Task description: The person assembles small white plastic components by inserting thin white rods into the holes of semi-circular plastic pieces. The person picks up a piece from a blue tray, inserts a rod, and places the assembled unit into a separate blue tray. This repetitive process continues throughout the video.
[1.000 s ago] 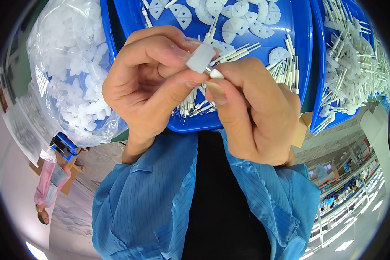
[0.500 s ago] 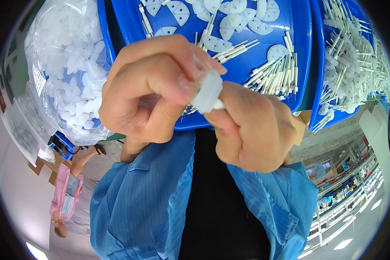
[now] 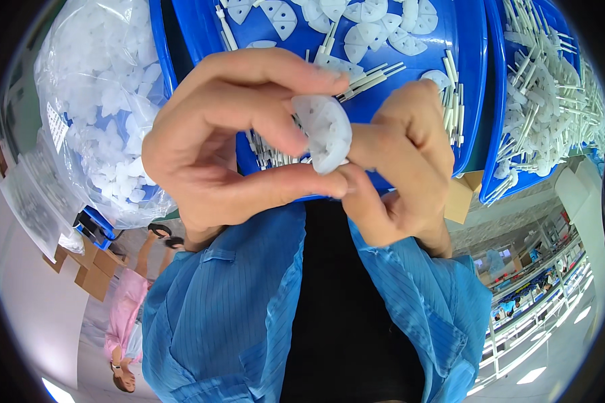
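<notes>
Above the near edge of the middle blue tray (image 3: 423, 60), both hands meet at a translucent white fan-shaped plastic piece (image 3: 326, 131). My left hand (image 3: 228, 134) is closed around its left side, with the thumb below and the index finger stretched over the top. My right hand (image 3: 403, 158) pinches at the piece's right edge. A small white tip shows there, seemingly the end of a rod mostly hidden by my fingers. In the tray lie loose fan-shaped pieces (image 3: 405, 41) and white rods with thin metal ends (image 3: 376, 77).
A clear bag (image 3: 101, 114) full of white plastic pieces stands at the left. The right blue tray (image 3: 494, 134) is heaped with pieces joined to rods (image 3: 538, 87). Cardboard boxes (image 3: 94, 272) and a person in pink (image 3: 124, 309) appear at lower left.
The plastic piece has turned, so its hollow, holed side now shows. My left fingers have spread wider around it, and my right hand has shifted up. The person in pink has moved.
</notes>
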The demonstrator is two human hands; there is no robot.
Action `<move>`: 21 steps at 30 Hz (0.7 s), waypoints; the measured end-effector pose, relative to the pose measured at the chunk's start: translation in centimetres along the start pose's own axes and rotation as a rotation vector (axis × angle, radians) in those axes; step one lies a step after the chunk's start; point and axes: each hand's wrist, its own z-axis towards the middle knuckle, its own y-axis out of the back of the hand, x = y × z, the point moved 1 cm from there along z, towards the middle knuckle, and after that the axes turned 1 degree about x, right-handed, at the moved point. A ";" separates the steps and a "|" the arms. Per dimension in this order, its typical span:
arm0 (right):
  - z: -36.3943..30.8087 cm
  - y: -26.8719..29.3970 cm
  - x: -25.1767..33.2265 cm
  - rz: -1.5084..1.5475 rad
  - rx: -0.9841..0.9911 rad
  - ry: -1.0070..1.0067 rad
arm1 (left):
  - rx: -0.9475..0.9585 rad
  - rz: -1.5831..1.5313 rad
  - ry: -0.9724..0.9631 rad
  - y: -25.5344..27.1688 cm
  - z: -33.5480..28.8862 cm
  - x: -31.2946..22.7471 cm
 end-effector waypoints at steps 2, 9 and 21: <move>0.9 0.0 1.3 0.291 -0.052 -0.133 | 0.025 0.097 -0.062 -0.3 0.4 -0.1; 0.5 -0.4 0.7 0.785 -0.030 -0.376 | 0.065 0.436 -0.341 -0.7 0.1 -0.3; 2.1 1.0 0.5 -0.247 0.121 -0.072 | -0.313 0.015 0.086 -0.7 -0.8 0.0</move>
